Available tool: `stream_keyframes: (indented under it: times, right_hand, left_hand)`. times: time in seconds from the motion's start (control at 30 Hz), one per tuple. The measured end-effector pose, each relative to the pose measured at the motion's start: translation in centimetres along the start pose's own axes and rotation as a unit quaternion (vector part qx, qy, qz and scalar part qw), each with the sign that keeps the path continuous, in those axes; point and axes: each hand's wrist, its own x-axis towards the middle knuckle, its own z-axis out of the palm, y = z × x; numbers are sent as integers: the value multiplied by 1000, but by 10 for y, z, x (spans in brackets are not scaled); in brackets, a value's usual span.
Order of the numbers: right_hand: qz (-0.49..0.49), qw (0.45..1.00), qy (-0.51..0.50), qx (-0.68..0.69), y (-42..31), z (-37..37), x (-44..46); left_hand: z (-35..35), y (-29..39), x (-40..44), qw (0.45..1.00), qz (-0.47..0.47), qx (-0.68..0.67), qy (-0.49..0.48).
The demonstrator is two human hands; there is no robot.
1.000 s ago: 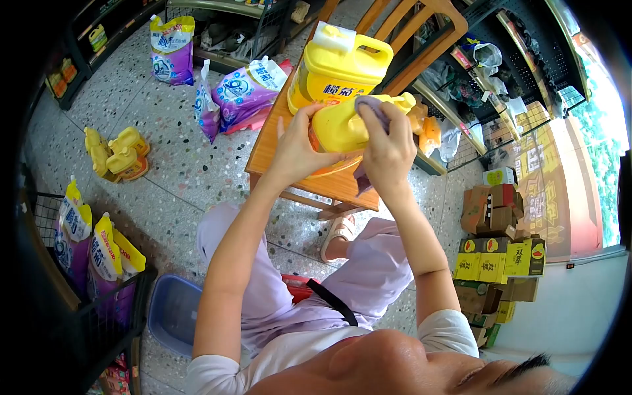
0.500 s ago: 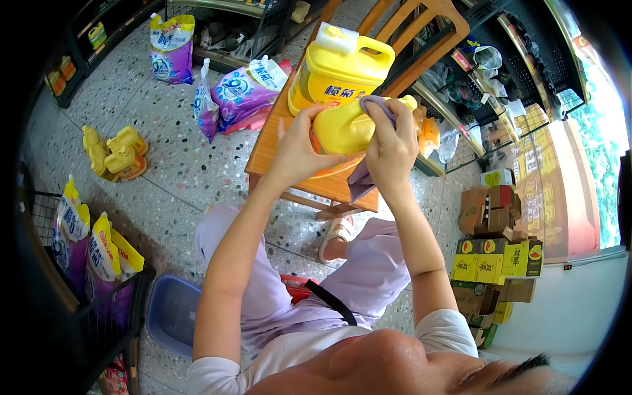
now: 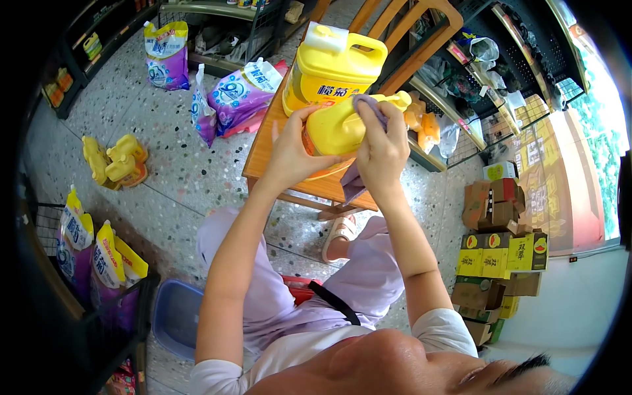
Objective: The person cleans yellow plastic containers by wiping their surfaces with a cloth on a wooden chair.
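A small yellow jug [image 3: 336, 128] lies tilted above the seat of a wooden chair [image 3: 260, 155], its cap end pointing right. My left hand [image 3: 289, 151] grips the jug's base end, with the thumb below and fingers above. In my right hand [image 3: 383, 148] is a purple-grey cloth [image 3: 354, 184], pressed against the jug near its handle; part of the cloth hangs below the hand. Just behind, a larger yellow jug [image 3: 336, 66] with a white-wrapped cap stands upright on the seat.
Purple detergent bags [image 3: 243, 92] and several small yellow jugs [image 3: 118, 161] are on the speckled floor. A blue basin [image 3: 176, 316] sits at lower left beside a rack of bags [image 3: 108, 263]. Stacked cartons [image 3: 484, 257] stand at right, below shelving [image 3: 454, 118].
The cloth and my right hand have shifted slightly over the jug's handle area, and the hanging cloth has changed shape. My left hand keeps its hold. The whole view has shifted a little.
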Motion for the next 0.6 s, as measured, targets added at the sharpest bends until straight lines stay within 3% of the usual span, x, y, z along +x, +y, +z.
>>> stream_keyframes:
  times: [0.2, 0.43, 0.6]
  right_hand:
    - [64, 998, 12, -15, 27, -2, -3]
    - [28, 1000, -9, 9, 8, -4, -1]
    - [59, 998, 9, -6, 23, -3, -3]
  left_hand:
    - [-4, 7, 1, 1000, -3, 20, -3]
    - [-2, 2, 1, 999, -27, 23, -9]
    - [-1, -2, 2, 999, -25, -8, -20]
